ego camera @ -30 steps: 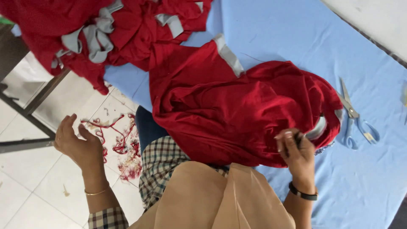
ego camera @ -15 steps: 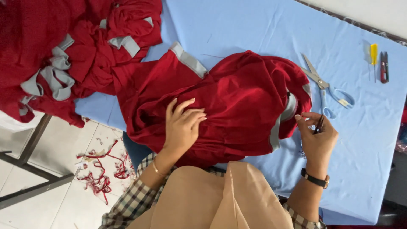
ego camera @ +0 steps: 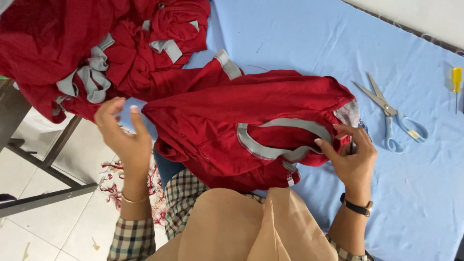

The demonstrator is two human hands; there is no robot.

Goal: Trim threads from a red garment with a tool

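Note:
A red garment (ego camera: 217, 116) with a grey neckline trim (ego camera: 280, 147) lies bunched on the blue-covered table (ego camera: 299, 34), right in front of me. My right hand (ego camera: 352, 157) pinches the garment's right edge beside the grey trim; a small dark object shows near its fingertips, but I cannot make it out. My left hand (ego camera: 124, 137) hovers with fingers spread just off the garment's left edge, over the table's side, holding nothing.
A pile of red garments with grey strips (ego camera: 92, 53) fills the table's far left. Blue-handled scissors (ego camera: 392, 116) and a yellow-handled screwdriver (ego camera: 456, 82) lie to the right. Red fabric scraps (ego camera: 113, 186) litter the tiled floor by the metal table frame (ego camera: 48, 166).
My left hand has lifted off the red garment and moved left, now open. The garment has shifted so that its grey neckline faces up. My right hand stays at the right edge.

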